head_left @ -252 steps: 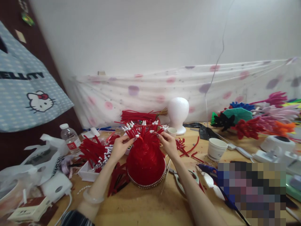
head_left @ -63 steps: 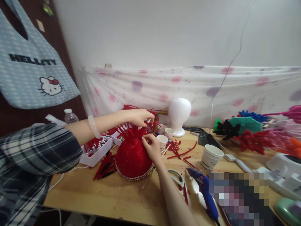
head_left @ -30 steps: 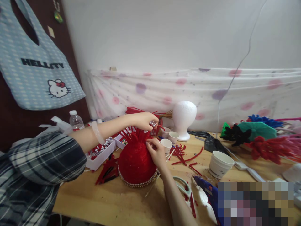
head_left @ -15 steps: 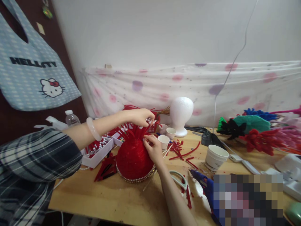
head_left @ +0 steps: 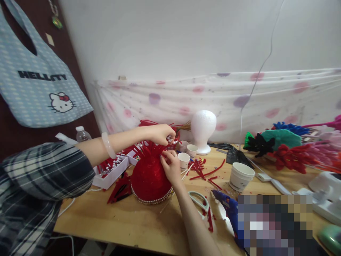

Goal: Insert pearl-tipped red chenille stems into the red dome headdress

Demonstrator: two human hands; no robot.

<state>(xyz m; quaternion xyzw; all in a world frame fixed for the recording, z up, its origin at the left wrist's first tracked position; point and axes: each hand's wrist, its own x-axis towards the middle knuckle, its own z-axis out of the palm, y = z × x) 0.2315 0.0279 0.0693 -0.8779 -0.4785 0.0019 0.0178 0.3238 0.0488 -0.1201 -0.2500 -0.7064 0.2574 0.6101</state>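
Note:
On the table stands a red dome-shaped headdress (head_left: 149, 177), edged below with pearl beading. Red strips (head_left: 145, 151) fan upward from its narrow top. Above them is my left hand (head_left: 163, 134), its fingers curled around pearl-tipped stems (head_left: 169, 139). My right hand (head_left: 172, 165) rests against the upper right side of the headdress, with thumb and fingers pinched together near the base of the strips. What lies between those fingertips is too small to make out.
A white box (head_left: 113, 174) of pearl-tipped red pieces is at left. White foam head (head_left: 204, 129), paper cups (head_left: 241, 176), scissors (head_left: 199, 201), red scraps (head_left: 198, 167) and a blue glue gun (head_left: 226, 202) lie around. Colourful fuzzy flowers (head_left: 287, 153) are at right.
My left hand has turned slightly, curling tighter over the pearl-tipped stems. My right hand has moved slightly up toward the strips' base. The whole view has shifted a little.

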